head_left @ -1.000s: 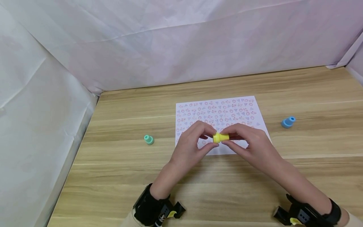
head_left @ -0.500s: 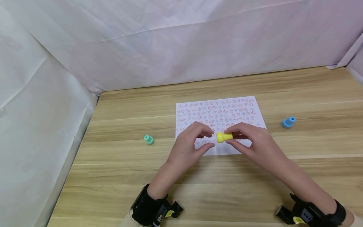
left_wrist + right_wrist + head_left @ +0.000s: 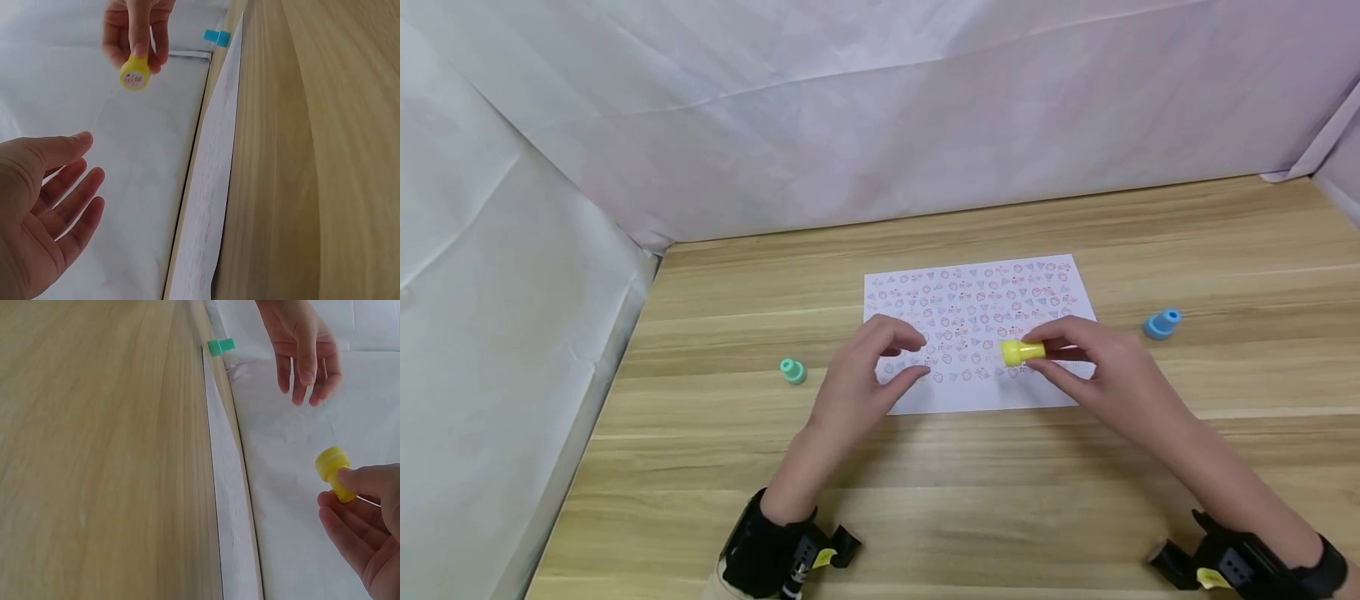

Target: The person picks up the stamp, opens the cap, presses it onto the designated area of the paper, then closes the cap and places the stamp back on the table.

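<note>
Stamp (image 3: 1021, 352) in pinch of right hand (image 3: 1105, 362)

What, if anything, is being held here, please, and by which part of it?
The right hand pinches the yellow stamp by its narrow handle; the left hand holds nothing.

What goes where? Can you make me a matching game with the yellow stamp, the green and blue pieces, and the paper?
1. yellow stamp
2. green piece
3. blue piece
4. paper

A. on the table, right of the paper
B. has rows of little pictures
C. held in the right hand
D. on the table, left of the paper

Pairs: 1-C, 2-D, 3-A, 4-B
</note>
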Motion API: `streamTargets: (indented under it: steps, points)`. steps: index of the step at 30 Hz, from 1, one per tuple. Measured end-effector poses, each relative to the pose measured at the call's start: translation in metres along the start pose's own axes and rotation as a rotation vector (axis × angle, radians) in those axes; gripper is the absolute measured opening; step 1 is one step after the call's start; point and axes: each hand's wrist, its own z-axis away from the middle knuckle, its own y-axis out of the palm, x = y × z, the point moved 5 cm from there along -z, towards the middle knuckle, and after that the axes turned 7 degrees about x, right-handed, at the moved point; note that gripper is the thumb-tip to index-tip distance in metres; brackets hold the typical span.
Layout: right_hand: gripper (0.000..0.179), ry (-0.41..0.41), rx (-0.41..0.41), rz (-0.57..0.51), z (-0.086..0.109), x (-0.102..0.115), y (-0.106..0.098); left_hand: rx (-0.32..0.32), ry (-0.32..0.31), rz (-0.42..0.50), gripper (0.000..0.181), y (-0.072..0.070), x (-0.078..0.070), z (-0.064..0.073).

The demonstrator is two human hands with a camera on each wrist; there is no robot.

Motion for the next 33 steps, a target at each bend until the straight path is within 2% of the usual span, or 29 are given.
streamTargets:
  steps: [6,11,21,33]
  points:
    - [0.035,0.028,-0.015,0.047,0.007,-0.011,-0.009,-0.036,-0.040,-0.014,0.029,-0.016,0.011,0.006]
    - [0.035,0.068,-0.024,0.073,0.014,-0.025,-0.016,-0.071,-0.048,-0.001,0.030,-0.032,0.021,0.010]
    - [0.040,0.092,-0.135,0.131,0.023,-0.044,-0.043,-0.110,-0.146,-0.075,0.032,-0.060,0.044,0.027]
    - [0.037,0.132,-0.194,0.150,0.033,-0.067,-0.064,-0.121,-0.197,-0.162,0.032,-0.079,0.067,0.044]
